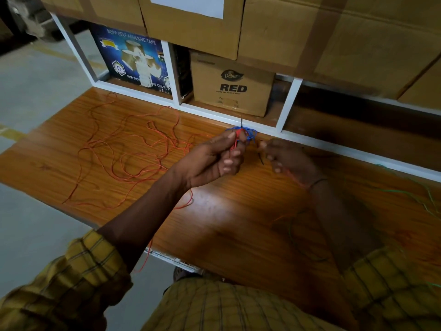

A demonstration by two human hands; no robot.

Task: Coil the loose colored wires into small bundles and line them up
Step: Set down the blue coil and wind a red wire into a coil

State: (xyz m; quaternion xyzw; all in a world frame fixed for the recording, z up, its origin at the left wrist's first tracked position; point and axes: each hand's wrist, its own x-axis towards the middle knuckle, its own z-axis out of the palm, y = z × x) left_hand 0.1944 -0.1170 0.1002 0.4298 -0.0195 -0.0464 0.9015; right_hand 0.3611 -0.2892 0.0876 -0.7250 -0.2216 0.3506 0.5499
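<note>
My left hand (223,155) grips a small red bundle (236,139) with blue wire (250,134) looped at its top, held above the wooden table (238,223). My right hand (284,158) looks curled on something thin beside it; blur hides exactly what. Loose red wire (133,149) sprawls to the left, green wire (420,199) to the right. I'd keep the turns tight and pinch firmly so the loops don't spring apart
</note>
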